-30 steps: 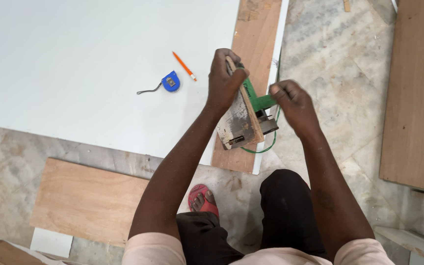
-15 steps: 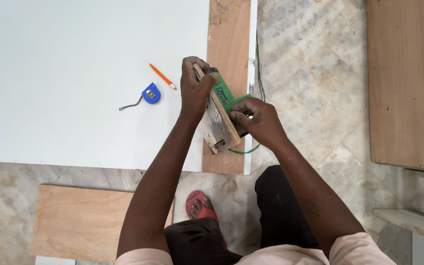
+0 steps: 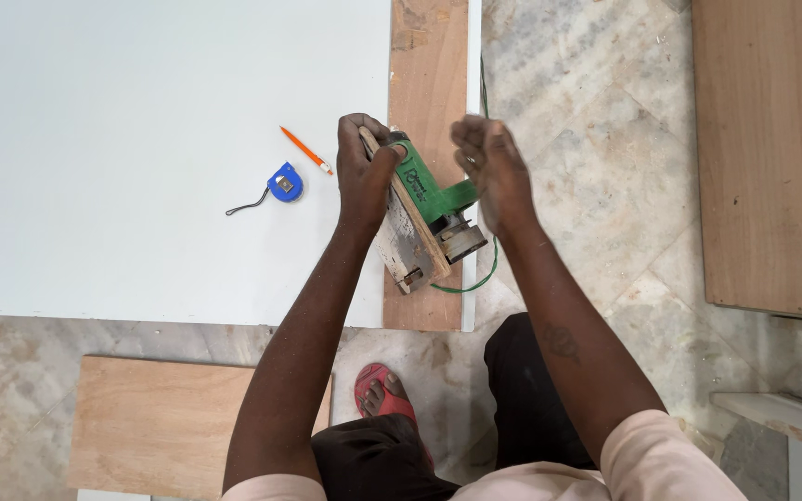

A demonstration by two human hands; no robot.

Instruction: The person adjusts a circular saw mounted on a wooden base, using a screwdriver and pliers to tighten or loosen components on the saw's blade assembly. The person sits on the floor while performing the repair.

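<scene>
The left hand (image 3: 364, 172) is closed around the far end of a green power tool (image 3: 429, 199), which has a wooden block fixed on its left side. The tool lies over a long wooden plank (image 3: 429, 56), at the right edge of a big white board (image 3: 141, 139). The right hand (image 3: 489, 172) is just right of the tool, its fingers curled together; I cannot tell if it grips anything. A blue tape measure (image 3: 284, 183) and an orange pencil (image 3: 305, 149) lie on the board, left of the hands.

Blue tape measure (image 3: 285, 183) beside orange pencil (image 3: 305, 149); plywood offcut (image 3: 155, 424) below.
</scene>
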